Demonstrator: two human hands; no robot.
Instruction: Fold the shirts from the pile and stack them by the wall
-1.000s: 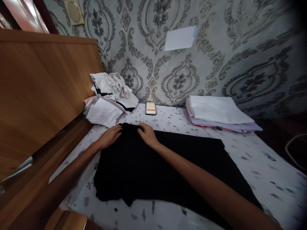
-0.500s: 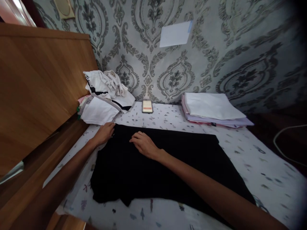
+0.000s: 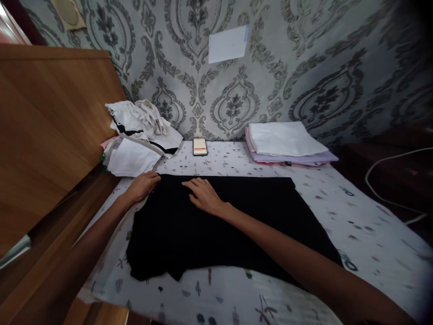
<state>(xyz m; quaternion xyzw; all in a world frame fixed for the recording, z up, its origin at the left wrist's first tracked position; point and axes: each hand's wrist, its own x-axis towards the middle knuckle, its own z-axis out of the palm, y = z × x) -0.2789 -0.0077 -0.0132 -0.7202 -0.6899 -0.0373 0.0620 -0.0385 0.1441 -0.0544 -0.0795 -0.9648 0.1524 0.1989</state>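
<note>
Fingers point(image 3: 154, 177) curled at left, lightly spread at right, on black cloth point(image 3: 176, 234).

We saw the cloth at the frame's centre, largely flattened, its lower-left edge left uneven. We could not tell whether the left hand point(image 3: 142, 186) gripped the upper-left corner; the right hand point(image 3: 204, 196) grasped nothing. One second earlier, we noted both hands closer together along a less straight upper edge.

Things around a small, dark-edged phone point(image 3: 200, 146) with a lit screen.
Left of the phone sits a messy heap of white clothes with black bands point(image 3: 140, 119), then a big brown wooden panel point(image 3: 54, 104). Right of it lies a neat pile of white, purple and pink cloth point(image 3: 286, 139). Behind is a grey wall with curly patterns point(image 3: 233, 101); underneath, a white sheet with little pictures point(image 3: 226, 163).
</note>
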